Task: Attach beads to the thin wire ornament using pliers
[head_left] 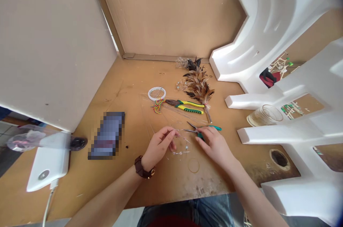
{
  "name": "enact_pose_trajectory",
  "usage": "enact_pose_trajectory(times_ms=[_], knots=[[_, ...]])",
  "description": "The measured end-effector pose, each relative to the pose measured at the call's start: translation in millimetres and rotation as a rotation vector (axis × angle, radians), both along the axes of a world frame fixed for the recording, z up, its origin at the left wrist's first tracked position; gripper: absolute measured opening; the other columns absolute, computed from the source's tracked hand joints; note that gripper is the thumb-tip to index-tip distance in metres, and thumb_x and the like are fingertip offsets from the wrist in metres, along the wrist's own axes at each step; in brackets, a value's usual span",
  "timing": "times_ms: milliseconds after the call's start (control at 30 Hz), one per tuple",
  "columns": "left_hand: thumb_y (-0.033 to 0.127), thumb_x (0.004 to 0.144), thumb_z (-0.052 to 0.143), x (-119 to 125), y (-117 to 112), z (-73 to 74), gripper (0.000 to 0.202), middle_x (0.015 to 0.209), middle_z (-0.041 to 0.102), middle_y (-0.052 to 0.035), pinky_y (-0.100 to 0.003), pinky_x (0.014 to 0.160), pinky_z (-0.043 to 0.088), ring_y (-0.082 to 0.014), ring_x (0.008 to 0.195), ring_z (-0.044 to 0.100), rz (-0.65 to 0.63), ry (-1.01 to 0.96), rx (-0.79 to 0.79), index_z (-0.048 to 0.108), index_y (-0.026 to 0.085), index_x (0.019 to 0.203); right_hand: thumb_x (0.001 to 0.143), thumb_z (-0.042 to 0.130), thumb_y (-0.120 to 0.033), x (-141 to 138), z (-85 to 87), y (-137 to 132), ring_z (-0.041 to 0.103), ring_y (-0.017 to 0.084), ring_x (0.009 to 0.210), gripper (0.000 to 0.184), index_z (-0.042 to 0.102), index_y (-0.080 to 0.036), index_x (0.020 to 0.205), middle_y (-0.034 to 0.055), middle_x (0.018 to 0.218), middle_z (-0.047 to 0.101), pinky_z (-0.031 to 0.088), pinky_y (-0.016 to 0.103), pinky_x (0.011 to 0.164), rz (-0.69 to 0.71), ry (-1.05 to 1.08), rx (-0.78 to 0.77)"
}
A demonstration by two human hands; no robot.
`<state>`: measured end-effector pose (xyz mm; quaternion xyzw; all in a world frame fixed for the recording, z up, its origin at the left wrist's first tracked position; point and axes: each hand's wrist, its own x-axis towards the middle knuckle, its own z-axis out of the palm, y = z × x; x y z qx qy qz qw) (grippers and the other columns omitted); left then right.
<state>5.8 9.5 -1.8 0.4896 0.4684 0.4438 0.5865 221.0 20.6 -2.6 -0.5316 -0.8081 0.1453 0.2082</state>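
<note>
Left pinched, right palm-down

My left arm (109, 196) reaches in from the near left; my left hand (157, 148) brings thumb (168, 138) and forefinger (164, 130) together at the tips. My right arm (254, 191) slants in from the near right, and my right hand (215, 143) is palm down, fingers (205, 131) bent, thumb lower and apart.

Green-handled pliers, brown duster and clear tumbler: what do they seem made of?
Green-handled pliers: greyish head with a metallic sheen, likely steel; smooth green grips, probably plastic. Brown duster: apparently natural feathers, judging by mottled, overlapping plumes. Clear tumbler: glossy, see-through, textured wall; glass likely, though clear plastic is possible.
</note>
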Motion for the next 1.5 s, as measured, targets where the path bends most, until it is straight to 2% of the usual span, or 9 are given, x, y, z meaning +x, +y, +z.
enact_pose_trajectory(times_ms=[133, 300, 433, 600, 700, 833, 1000, 1167, 1500], knots=[[0.038, 0.081, 0.053, -1.4, -2.0, 3.0, 0.024, 0.082, 0.063, -0.0033, -0.019, 0.047, 0.044, -0.0074, 0.051, 0.055, 0.012, -0.020, 0.006, 0.058, 0.015, 0.082, 0.074, 0.056, -0.036, 17.6, -6.2, -21.4, 0.039, 0.031, 0.118, 0.055, 0.046, -0.015, 0.124, 0.0157, 0.129, 0.046, 0.036, 0.046, 0.092, -0.048, -0.344, 0.068], [0.038, 0.085, 0.047, -3.5, -5.5, 5.9, 0.028, 0.066, 0.062, -0.0014, -0.019, 0.050, 0.045, -0.0085, 0.052, 0.055, 0.005, 0.011, 0.067, 0.062, 0.015, 0.081, 0.069, 0.055, -0.033, 19.4, -7.8, -16.6, 0.028, 0.035, 0.124, 0.065, 0.040, -0.014, 0.130, 0.0160, 0.136, 0.038, 0.026, 0.047, 0.096, -0.090, -0.512, 0.114], [0.039, 0.083, 0.049, -4.0, -7.4, 8.8, 0.028, 0.064, 0.062, -0.0009, -0.020, 0.050, 0.045, -0.0086, 0.051, 0.054, 0.008, 0.004, 0.082, 0.062, 0.015, 0.080, 0.065, 0.057, -0.035, 10.1, -1.7, 2.7, 0.039, 0.035, 0.114, 0.070, 0.039, -0.017, 0.130, 0.0160, 0.129, 0.045, 0.030, 0.044, 0.089, -0.051, -0.568, 0.046], [0.038, 0.082, 0.052, -3.7, -7.4, 13.3, 0.025, 0.062, 0.062, -0.0003, -0.020, 0.050, 0.046, -0.0083, 0.050, 0.054, 0.042, -0.008, 0.100, 0.062, 0.014, 0.080, 0.069, 0.056, -0.032, 2.9, 4.4, 8.8, 0.051, 0.029, 0.088, 0.053, 0.048, -0.012, 0.118, 0.0164, 0.100, 0.057, 0.034, 0.036, 0.074, -0.003, -0.666, 0.020], [0.037, 0.081, 0.053, -3.7, -7.1, 15.3, 0.024, 0.067, 0.064, -0.0016, -0.020, 0.049, 0.046, -0.0081, 0.049, 0.054, 0.070, -0.013, 0.095, 0.061, 0.014, 0.080, 0.072, 0.054, -0.028, 6.4, 2.5, 7.5, 0.052, 0.027, 0.085, 0.040, 0.053, -0.012, 0.108, 0.0147, 0.094, 0.058, 0.034, 0.033, 0.072, -0.027, -0.664, 0.042], [0.036, 0.082, 0.052, -4.9, -6.3, 14.7, 0.024, 0.066, 0.063, -0.0019, -0.019, 0.049, 0.047, -0.0091, 0.053, 0.056, 0.114, -0.028, 0.097, 0.061, 0.014, 0.081, 0.074, 0.049, -0.024, 19.5, 0.9, 6.6, 0.056, 0.023, 0.080, 0.022, 0.056, -0.015, 0.093, 0.0097, 0.085, 0.060, 0.036, 0.029, 0.067, -0.175, -0.545, -0.037], [0.038, 0.082, 0.051, -5.7, -4.9, 11.0, 0.026, 0.078, 0.066, -0.0048, -0.021, 0.051, 0.050, -0.0105, 0.058, 0.059, 0.190, -0.006, 0.124, 0.062, 0.015, 0.083, 0.071, 0.047, -0.020, 27.1, 20.7, -12.2, 0.058, 0.017, 0.074, 0.029, 0.051, -0.017, 0.100, 0.0038, 0.085, 0.061, 0.040, 0.026, 0.066, -0.182, -0.197, -0.179], [0.034, 0.083, 0.050, -3.6, -7.0, 7.3, 0.023, 0.093, 0.066, -0.0070, -0.025, 0.061, 0.054, -0.0162, 0.077, 0.065, 0.231, 0.028, 0.205, 0.063, 0.016, 0.089, 0.071, 0.048, -0.024, 5.6, 36.4, -43.0, 0.059, 0.020, 0.077, 0.034, 0.053, -0.019, 0.104, 0.0050, 0.089, 0.060, 0.041, 0.028, 0.063, -0.136, -0.306, 0.005], [0.031, 0.085, 0.048, -3.1, -8.2, 4.6, 0.021, 0.098, 0.065, -0.0072, -0.028, 0.069, 0.056, -0.0186, 0.088, 0.063, 0.227, 0.078, 0.288, 0.064, 0.017, 0.091, 0.072, 0.051, -0.028, -13.1, 24.3, -50.7, 0.057, 0.020, 0.076, 0.035, 0.053, -0.018, 0.106, 0.0068, 0.088, 0.060, 0.041, 0.029, 0.063, -0.145, -0.378, 0.159]])
